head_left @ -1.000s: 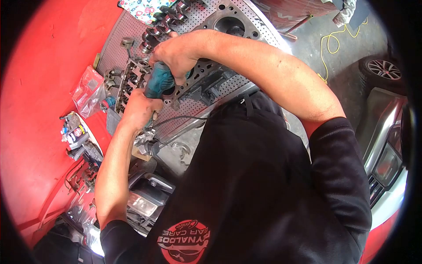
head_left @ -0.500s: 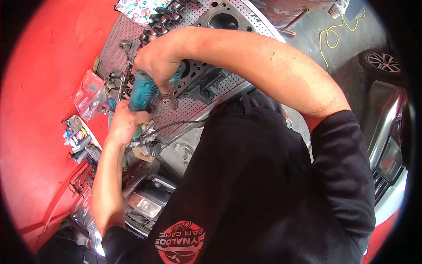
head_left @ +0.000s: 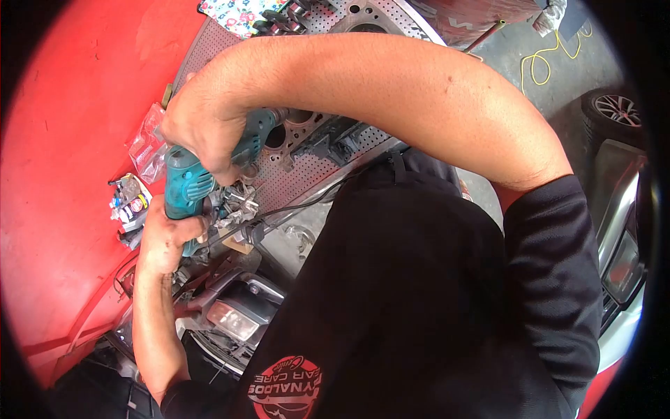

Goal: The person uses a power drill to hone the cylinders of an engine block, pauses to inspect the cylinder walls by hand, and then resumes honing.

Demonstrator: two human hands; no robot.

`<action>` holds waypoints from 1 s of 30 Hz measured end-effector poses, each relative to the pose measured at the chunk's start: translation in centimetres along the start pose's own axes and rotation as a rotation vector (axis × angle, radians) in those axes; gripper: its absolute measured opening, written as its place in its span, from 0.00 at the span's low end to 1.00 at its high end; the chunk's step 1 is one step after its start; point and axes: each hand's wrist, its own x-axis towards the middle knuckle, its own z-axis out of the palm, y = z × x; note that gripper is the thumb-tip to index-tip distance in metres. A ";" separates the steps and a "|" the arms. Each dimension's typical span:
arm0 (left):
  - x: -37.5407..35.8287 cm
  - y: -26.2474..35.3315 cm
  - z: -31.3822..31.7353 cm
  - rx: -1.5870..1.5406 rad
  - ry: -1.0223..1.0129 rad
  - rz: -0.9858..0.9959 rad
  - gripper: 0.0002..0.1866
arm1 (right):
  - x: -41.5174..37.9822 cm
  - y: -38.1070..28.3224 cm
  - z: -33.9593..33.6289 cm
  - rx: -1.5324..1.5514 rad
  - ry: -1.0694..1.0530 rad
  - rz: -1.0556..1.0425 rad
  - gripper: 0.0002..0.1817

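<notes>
A teal power drill (head_left: 187, 183) is held in both my hands over the perforated metal table (head_left: 293, 183). My left hand (head_left: 167, 237) is wrapped round its lower handle. Over the upper part of the body lies my right hand (head_left: 206, 133), its fingers curled round the tool and partly hidden. The front end of the drill points up and right, beside the bores of a grey engine block (head_left: 301, 127). My right forearm covers part of the block, and whether the tip touches it cannot be made out.
A crankshaft (head_left: 283, 21) and floral cloth (head_left: 237, 15) are at the top. Small metal parts (head_left: 237, 204) sit below the drill. A plastic bag (head_left: 148, 150) and bottles (head_left: 132, 207) rest on the red surface (head_left: 70, 174). A black cable (head_left: 296, 204) crosses the table edge.
Both hands and the drill have moved left and slightly down in view. More of the drill's front end shows now. The surroundings have shifted a little to the right.
</notes>
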 end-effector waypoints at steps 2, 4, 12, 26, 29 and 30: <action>-0.3 -0.1 -0.2 -0.015 -0.002 -0.006 0.12 | 0.1 -0.2 0.0 0.007 -0.003 -0.015 0.26; -0.4 -0.1 -0.4 -0.023 -0.013 -0.020 0.12 | 0.1 -0.3 -0.1 0.009 -0.004 -0.022 0.26; 1.3 -0.7 0.3 0.040 -0.015 -0.010 0.08 | 0.3 1.0 0.9 0.005 0.007 0.027 0.35; 4.6 -1.4 1.6 0.017 -0.050 -0.042 0.06 | 0.9 4.3 3.3 0.073 -0.004 0.087 0.36; 5.4 -1.7 1.9 0.025 -0.053 -0.029 0.06 | 0.5 4.7 3.3 0.101 -0.015 0.101 0.36; 5.7 -2.0 1.9 0.040 -0.053 -0.034 0.06 | 0.3 4.9 3.4 0.113 -0.023 0.106 0.37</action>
